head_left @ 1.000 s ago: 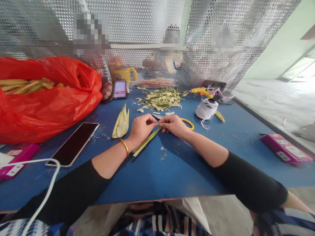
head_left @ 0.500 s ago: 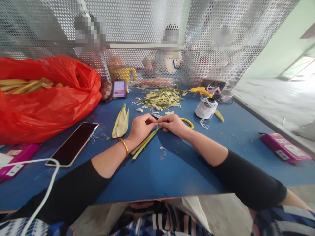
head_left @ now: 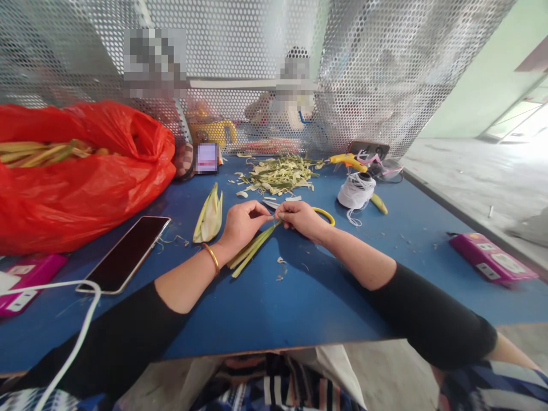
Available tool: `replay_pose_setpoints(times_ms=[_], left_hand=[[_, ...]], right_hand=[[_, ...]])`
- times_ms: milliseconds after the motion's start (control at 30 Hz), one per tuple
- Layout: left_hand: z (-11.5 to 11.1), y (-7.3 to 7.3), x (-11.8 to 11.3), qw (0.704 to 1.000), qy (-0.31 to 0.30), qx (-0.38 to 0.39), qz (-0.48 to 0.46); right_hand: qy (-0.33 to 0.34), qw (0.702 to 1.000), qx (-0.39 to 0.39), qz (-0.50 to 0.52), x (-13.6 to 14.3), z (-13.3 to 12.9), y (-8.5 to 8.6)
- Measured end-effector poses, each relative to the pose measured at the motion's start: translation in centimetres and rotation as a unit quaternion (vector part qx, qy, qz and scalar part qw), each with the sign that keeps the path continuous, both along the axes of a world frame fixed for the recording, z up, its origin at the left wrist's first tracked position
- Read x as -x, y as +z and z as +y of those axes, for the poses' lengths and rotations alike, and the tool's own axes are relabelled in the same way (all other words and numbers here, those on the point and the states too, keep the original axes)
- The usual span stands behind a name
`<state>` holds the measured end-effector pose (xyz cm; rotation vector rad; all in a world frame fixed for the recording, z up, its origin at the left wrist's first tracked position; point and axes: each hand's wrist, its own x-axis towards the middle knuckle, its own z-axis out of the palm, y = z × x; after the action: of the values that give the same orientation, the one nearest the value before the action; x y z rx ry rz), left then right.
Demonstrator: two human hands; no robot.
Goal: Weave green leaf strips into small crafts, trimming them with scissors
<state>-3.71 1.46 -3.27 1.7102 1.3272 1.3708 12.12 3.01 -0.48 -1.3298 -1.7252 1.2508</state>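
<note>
Long green stalks [head_left: 252,250] lie slanting on the blue table, their upper tips between my two hands. My left hand [head_left: 245,224] is pinched at those tips, on a thin thread that barely shows. Beside it my right hand [head_left: 300,219] pinches the end of the stalks, fingertips close to the left ones. Behind the hands lie scissors with a yellow handle [head_left: 325,215], partly covered by my right hand. A pale husk bundle [head_left: 209,217] rests left of my left hand. A spool of white string [head_left: 356,191] stands to the right.
A red plastic bag [head_left: 85,200] of stalks fills the back left, with a phone [head_left: 124,254] in front. Trimmed scraps [head_left: 280,173] are heaped by the mesh panel [head_left: 252,40]. A glue gun [head_left: 347,161] and pink power strips [head_left: 492,258] are also there; people sit behind the mesh.
My hands stay close together at the stalk tips, with the right fingertips slightly shifted. The whole view has moved a little.
</note>
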Motion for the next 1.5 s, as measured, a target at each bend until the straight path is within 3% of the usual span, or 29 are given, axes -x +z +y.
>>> replay_pose_setpoints(times_ms=[433, 600, 800, 867, 933, 1033, 1100, 1267, 1500], left_hand=[[0.4, 0.3, 1.1, 0.986, 0.023, 0.145, 0.081], [0.8, 0.4, 1.9, 0.981, 0.069, 0.149, 0.101], [0.8, 0.6, 1.8, 0.979, 0.08, 0.115, 0.147], [0.6, 0.9, 1.6, 0.983, 0.074, 0.13, 0.111], [0.4, 1.3, 1.4, 0.978, 0.066, 0.198, 0.025], [0.0, 2.2, 1.0, 0.936, 0.044, 0.316, -0.148], [-0.2, 2.5, 0.8, 0.905, 0.021, 0.35, -0.241], [-0.4, 2.6, 0.4, 0.866, -0.008, 0.351, -0.355], [-0.7, 2.0, -0.5, 0.88, -0.006, 0.287, -0.38]], right_hand=[[0.054, 0.996, -0.047, 0.055, -1.2, 1.1, -0.6], [0.078, 0.994, -0.051, 0.06, -1.6, 1.2, -0.4], [0.187, 0.974, -0.009, 0.126, -0.8, 0.2, -0.5], [0.206, 0.967, 0.03, 0.145, -0.5, 0.0, -0.8], [0.206, 0.965, 0.051, 0.154, -0.3, 0.0, -1.0], [0.179, 0.971, 0.042, 0.15, -0.3, 0.4, -1.2], [0.162, 0.975, 0.027, 0.148, -0.4, 0.5, -1.2], [0.151, 0.977, -0.006, 0.153, -0.5, 0.5, -0.8], [0.139, 0.975, -0.028, 0.169, -0.6, 0.4, -0.6]])
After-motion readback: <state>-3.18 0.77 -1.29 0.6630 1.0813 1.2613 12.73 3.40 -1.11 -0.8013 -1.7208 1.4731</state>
